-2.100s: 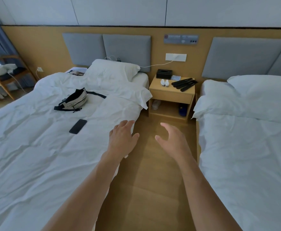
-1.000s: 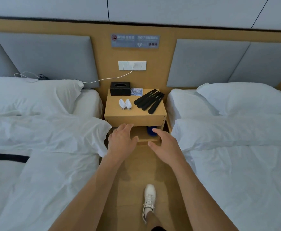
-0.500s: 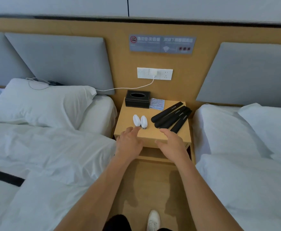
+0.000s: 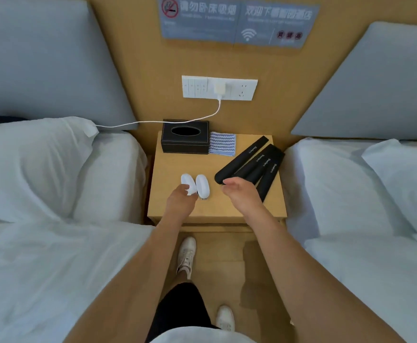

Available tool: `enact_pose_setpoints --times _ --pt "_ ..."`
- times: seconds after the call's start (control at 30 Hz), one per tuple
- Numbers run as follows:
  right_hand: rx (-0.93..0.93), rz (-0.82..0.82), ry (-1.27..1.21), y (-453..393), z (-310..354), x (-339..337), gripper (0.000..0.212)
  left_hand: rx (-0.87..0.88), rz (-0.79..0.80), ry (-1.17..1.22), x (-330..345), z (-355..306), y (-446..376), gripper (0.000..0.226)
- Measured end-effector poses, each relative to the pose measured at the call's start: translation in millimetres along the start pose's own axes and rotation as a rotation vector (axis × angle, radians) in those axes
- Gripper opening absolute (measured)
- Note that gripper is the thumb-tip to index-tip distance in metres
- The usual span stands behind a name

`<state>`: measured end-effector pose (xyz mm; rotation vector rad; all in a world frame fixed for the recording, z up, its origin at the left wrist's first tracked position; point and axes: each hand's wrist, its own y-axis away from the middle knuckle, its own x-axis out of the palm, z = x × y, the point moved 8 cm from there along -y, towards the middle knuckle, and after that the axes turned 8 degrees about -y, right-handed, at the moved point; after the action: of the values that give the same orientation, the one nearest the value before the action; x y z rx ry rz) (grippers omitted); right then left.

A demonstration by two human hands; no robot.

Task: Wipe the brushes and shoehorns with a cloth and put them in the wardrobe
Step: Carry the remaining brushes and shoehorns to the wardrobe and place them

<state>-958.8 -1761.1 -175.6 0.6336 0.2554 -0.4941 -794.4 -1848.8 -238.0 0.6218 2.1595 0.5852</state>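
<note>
Two small white brushes lie side by side on the wooden nightstand (image 4: pixel 217 209). My left hand (image 4: pixel 180 200) curls round the near end of the left brush (image 4: pixel 186 179), thumb on its top; the right brush (image 4: pixel 203 185) lies beside it untouched. Several black shoehorns (image 4: pixel 252 164) fan out on the right half of the top. My right hand (image 4: pixel 239 193) hovers over their near ends with loosely curled fingers and holds nothing. A folded blue-and-white striped cloth (image 4: pixel 222 144) lies at the back.
A black tissue box (image 4: pixel 185 142) stands at the back left of the nightstand, next to the cloth. White beds with pillows flank the nightstand on both sides. A charger cable (image 4: pixel 202 117) runs from the wall socket to the left bed. My white shoes stand on the wood floor below.
I have walked up between the beds to the nightstand. Both hands moved forward over its top; the left reached the left brush and the right came over the shoehorns.
</note>
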Motion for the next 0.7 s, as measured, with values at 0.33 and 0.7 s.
enact_pose_setpoints --times 0.33,0.7 --pt "0.375 0.072 -0.093 -129.7 -35.5 63.1 0.045 -0.323 0.19 0.192 22.0 28.3 -141.8 0.054" --pt "0.604 0.146 -0.195 -193.0 -81.2 116.2 0.042 -0.631 0.207 0.549 50.7 44.2 -186.0 0.021"
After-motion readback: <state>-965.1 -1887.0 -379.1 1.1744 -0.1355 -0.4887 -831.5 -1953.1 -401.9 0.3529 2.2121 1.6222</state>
